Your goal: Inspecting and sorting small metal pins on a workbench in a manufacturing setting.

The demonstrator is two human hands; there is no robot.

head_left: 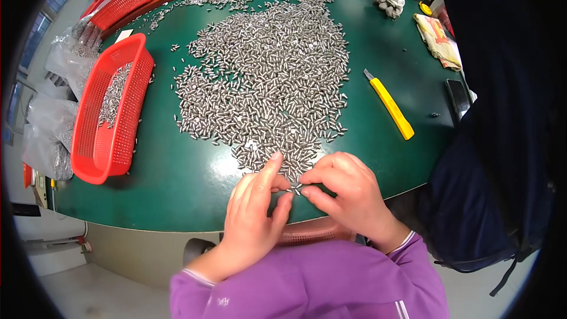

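Note:
A broad heap of small, silvery, bullet-shaped metal pieces (271, 71) spreads over the green table (165, 195), narrowing toward me. At its near tip, close to the table's front edge, several loose pieces (296, 189) lie between my two hands. My left hand (251, 207) is on the left of them, its index finger stretched out over the heap and its thumb apart from the bent fingers. From the right, my right hand (354, 198) reaches in with thumb and index finger a little apart, the tips beside the same pieces. Neither hand visibly grips a piece.
Left of the heap stands a red perforated basket (133, 118) partly filled with metal pieces. A yellow utility knife (392, 109), blade out, lies on the right. Beyond are a glove (388, 3), a folded packet (438, 41) and a phone (457, 97). Plastic bags (50, 118) stand far left.

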